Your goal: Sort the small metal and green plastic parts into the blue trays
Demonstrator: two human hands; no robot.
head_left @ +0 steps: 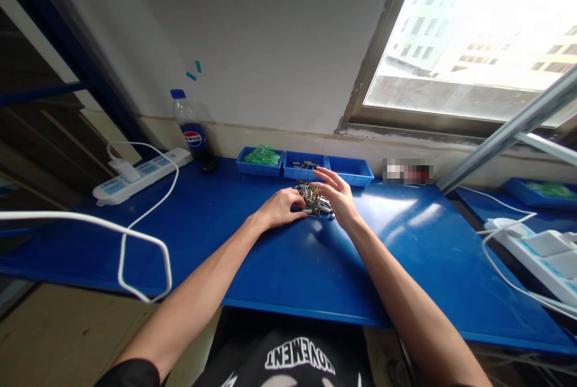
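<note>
pale painted wall (270,44): stands behind the bench. long blue smooth-topped bench (297,279): spans the view from left to right. metal-framed window (451,44): set in the wall at upper right, bright, with buildings beyond. long white plastic power strip (151,170): at the left of the bench, a white plug and cable attached. clear plastic bottle with blue cap, blue label and dark contents (193,134): upright, near the wall, between the power strip and the trays.

three shallow blue plastic trays, in a row along the wall: the left tray (253,169) holds green, film-like packets; the middle tray (303,173) holds small grey pieces; the right tray (356,180) shows a bare blue floor.

left hand (280,208): at the left edge of the heap, fingers curled, thumb and forefinger narrowly apart; whether a piece is gripped cannot be told. right hand (339,196): over the right side of the heap, wide, fingers spread. loose heap of small, thin, silvery metal pieces (311,196): on the bench, between the two hands, in front of the middle tray.
</note>
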